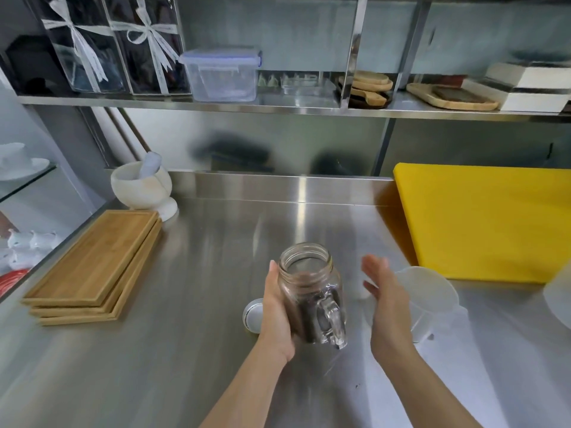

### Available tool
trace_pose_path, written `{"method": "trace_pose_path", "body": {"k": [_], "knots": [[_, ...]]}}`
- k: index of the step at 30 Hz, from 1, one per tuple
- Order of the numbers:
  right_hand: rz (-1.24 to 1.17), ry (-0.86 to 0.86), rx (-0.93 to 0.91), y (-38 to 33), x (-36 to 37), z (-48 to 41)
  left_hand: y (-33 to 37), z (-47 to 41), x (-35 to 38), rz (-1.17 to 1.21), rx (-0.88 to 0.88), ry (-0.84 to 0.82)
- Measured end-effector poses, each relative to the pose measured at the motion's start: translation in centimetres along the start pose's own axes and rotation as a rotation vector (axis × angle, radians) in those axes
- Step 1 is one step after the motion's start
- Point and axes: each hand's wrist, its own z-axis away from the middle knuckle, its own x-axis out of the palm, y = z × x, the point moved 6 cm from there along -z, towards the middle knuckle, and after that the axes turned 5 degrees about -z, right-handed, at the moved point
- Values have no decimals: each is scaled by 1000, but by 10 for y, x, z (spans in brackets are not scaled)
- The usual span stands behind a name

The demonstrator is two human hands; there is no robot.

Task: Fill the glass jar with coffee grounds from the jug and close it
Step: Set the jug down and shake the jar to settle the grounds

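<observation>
The fingers of the left hand (276, 307) wrap around the far side of a clear glass jar (310, 293), gripping it and holding it tilted above a stainless steel counter (173, 350). The jar is a mug-style one with a glass handle facing the camera; its mouth is open, with no lid on, and dark coffee grounds (304, 316) fill its lower part. The right hand (386, 299) is just beside the jar on its other side, not touching it, palm turned toward the glass, fingers straight and spread apart, holding nothing. Behind the left hand, a round silver lid (252, 313) lies flat on the counter, partly hidden by the wrist. Just beyond the right hand stands a translucent white plastic jug (432, 298); whether anything is in it cannot be told. Farther right and back, a yellow cutting board (488, 223) lies on the counter. At the left edge sits a stack of wooden trays (95, 270), with a white mortar and pestle (142, 186) behind them. A steel shelf (216, 103) above holds a clear plastic container (222, 75) and wooden boards
</observation>
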Motion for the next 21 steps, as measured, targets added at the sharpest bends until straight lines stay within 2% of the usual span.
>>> {"method": "trace_pose_path", "body": {"k": [1, 5, 7, 10, 12, 16, 19, 21], "knots": [[-44, 15, 30, 2, 0, 2, 0, 0, 0, 3, -5, 32], [-54, -345, 258, 23, 33, 24, -4, 5, 8, -34, -40, 69], [-51, -306, 191, 20, 27, 18, -6, 3, 3, -30, -37, 107], [-177, -90, 113, 13, 9, 7, -7, -4, -5, -34, -23, 162], [-198, -157, 197, 21, 14, 10, -12, -4, -3, -62, -45, 196], [-165, -221, 295, 35, 21, 19, -26, -2, 6, -18, -77, 121], [-298, -193, 363, 41, 17, 18, -36, -6, 1, -9, -85, 115], [-428, -182, 468, 51, 16, 20, -42, -8, -7, -61, -72, 183]]}}
